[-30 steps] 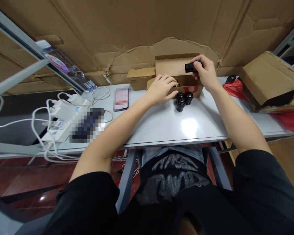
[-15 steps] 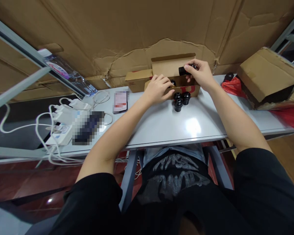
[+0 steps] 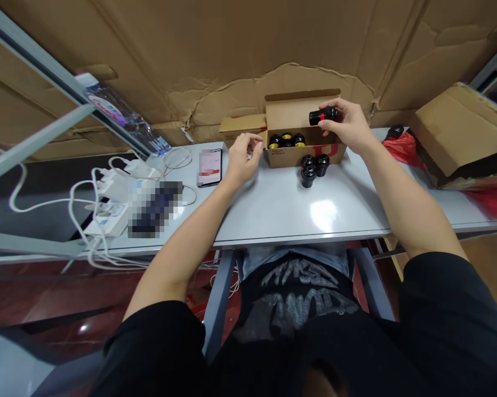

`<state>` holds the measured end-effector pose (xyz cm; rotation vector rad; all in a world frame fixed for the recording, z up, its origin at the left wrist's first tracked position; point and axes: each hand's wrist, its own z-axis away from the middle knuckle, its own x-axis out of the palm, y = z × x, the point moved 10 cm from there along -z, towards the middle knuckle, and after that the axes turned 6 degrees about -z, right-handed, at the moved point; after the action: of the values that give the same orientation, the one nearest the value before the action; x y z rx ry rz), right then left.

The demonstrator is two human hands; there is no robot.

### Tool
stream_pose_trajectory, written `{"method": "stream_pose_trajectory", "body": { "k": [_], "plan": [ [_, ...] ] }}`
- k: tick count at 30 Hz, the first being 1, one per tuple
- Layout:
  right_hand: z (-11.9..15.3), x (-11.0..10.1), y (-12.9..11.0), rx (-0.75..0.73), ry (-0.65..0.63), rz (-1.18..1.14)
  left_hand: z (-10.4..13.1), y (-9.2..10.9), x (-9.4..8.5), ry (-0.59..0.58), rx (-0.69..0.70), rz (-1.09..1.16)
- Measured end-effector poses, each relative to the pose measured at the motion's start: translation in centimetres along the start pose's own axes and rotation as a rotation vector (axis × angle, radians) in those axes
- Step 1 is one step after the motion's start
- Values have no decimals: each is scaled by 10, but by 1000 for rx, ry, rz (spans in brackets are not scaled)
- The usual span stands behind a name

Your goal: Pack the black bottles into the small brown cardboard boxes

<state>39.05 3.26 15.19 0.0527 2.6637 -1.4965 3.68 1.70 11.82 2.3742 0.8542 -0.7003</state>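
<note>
White power strip [image 3: 111,219] by left end of tabletop [image 3: 268,215]. Phone [image 3: 215,166] right of it, towards back edge. Left hand [image 3: 243,160] at open box's left end, fingers curled, thumb near fingertips; cannot tell whether they grip flap. Open box [image 3: 287,159] along back edge, yellow-ringed black pieces [image 3: 287,141] inside. Three black pots [image 3: 308,177] before it. Right hand [image 3: 349,122] above box, thumb and fingers clamped on black cylinder [image 3: 315,118]; red-banded end pokes out left past fingertips.
</note>
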Motion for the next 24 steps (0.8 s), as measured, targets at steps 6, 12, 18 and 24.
{"method": "stream_pose_trajectory", "body": {
  "k": [6,12,18,24],
  "plan": [
    [6,1,-6,59,16,61,5,-12,16,-70,-168,62],
    [9,6,-15,38,21,129,9,-19,23,-87,-203,163],
    [12,8,-13,69,-24,141,11,-10,27,-148,-166,132],
    [11,11,-8,72,-58,123,10,6,23,-146,-97,110]
  ]
}}
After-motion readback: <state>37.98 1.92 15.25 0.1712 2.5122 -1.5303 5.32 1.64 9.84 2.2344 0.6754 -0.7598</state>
